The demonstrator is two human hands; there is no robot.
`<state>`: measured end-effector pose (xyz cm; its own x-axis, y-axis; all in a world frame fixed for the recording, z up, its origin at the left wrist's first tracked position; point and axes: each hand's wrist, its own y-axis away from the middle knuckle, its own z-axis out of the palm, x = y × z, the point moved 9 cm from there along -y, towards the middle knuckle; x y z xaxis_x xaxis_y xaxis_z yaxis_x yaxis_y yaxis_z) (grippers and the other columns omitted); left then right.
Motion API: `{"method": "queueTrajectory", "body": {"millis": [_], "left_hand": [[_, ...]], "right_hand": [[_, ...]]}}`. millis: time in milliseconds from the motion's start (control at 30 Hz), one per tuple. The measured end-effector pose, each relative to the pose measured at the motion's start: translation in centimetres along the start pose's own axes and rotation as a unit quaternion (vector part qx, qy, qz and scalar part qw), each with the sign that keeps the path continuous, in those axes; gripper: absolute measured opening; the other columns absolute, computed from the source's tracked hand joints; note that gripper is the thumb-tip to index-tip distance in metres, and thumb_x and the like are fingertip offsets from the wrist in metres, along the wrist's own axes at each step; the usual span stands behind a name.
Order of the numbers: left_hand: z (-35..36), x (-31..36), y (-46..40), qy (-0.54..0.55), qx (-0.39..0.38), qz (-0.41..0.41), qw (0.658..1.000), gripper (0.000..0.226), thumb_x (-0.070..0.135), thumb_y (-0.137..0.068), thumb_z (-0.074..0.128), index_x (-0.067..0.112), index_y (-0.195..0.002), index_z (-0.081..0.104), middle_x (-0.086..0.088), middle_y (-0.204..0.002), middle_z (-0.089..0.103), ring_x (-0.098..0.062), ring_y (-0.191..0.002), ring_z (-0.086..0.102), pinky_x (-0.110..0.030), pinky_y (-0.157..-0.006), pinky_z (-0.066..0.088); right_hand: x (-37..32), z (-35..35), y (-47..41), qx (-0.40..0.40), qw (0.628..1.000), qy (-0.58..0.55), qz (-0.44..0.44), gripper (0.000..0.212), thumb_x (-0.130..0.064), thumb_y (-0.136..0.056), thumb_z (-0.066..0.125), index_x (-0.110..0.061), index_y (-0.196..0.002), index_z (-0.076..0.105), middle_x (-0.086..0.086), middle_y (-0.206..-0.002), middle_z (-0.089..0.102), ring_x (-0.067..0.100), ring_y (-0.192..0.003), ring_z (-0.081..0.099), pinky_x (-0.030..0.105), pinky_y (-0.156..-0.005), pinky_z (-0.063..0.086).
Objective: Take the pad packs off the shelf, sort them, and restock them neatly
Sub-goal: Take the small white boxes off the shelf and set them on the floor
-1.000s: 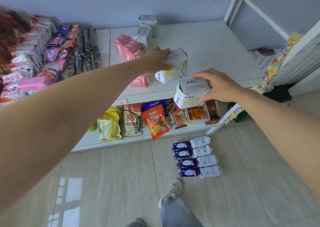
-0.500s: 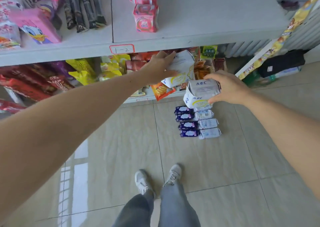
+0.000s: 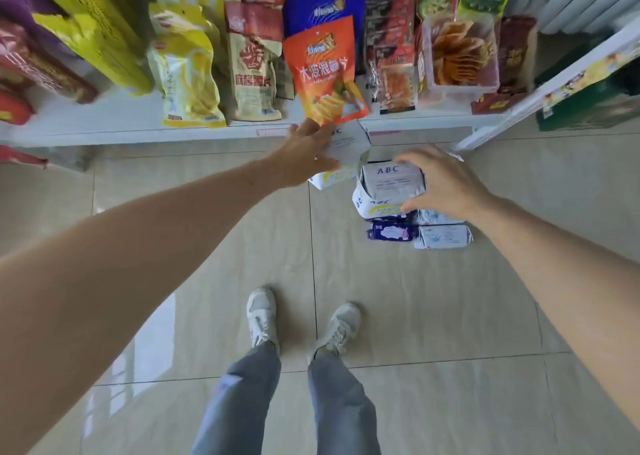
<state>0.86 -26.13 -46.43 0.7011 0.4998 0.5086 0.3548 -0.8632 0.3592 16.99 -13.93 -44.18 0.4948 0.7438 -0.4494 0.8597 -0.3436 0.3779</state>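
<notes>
Both packs lowered toward floor, L hand [image 3: 304,154] grip round white pack [image 3: 346,142], R hand [image 3: 446,186] grip round ABC pack [image 3: 389,186].

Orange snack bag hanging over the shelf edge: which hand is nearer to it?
Left. The left hand, holding a white pad pack, sits just under the orange snack bag; the right hand is lower and further right.

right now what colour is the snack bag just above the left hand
Orange, with white lettering; the snack bag shows best in the head view, above the left hand.
</notes>
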Motion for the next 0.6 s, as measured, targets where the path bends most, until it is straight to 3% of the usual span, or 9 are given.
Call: {"method": "queueTrajectory", "body": {"millis": [333,600], "left_hand": [[19.5,-15.3,-11.1,-0.024,-0.011,-0.033,0.999,0.068,0.037,-0.086,0.062,0.022,-0.145,0.031,-0.015,-0.131,0.039,-0.037,-0.116,0.035,-0.048,-0.101,0.037],[29.0,-22.7,-21.6,-0.064,0.023,-0.001,0.998,0.069,0.041,-0.086,0.061,0.024,-0.145,0.029,-0.012,-0.133,0.038,-0.036,-0.117,0.037,-0.049,-0.099,0.039]], "right_hand": [[9.2,22.9,-11.4,0.002,1.0,-0.024,-0.013,0.086,-0.021,-0.052,0.09,-0.024,-0.129,0.051,-0.001,-0.124,0.049,0.023,-0.108,0.055,0.04,-0.087,0.047],[16.6,35.6,-19.8,0.004,0.998,0.05,-0.041,0.085,-0.028,-0.06,0.086,-0.026,-0.134,0.045,-0.003,-0.132,0.043,0.026,-0.104,0.058,0.031,-0.075,0.042]]}}
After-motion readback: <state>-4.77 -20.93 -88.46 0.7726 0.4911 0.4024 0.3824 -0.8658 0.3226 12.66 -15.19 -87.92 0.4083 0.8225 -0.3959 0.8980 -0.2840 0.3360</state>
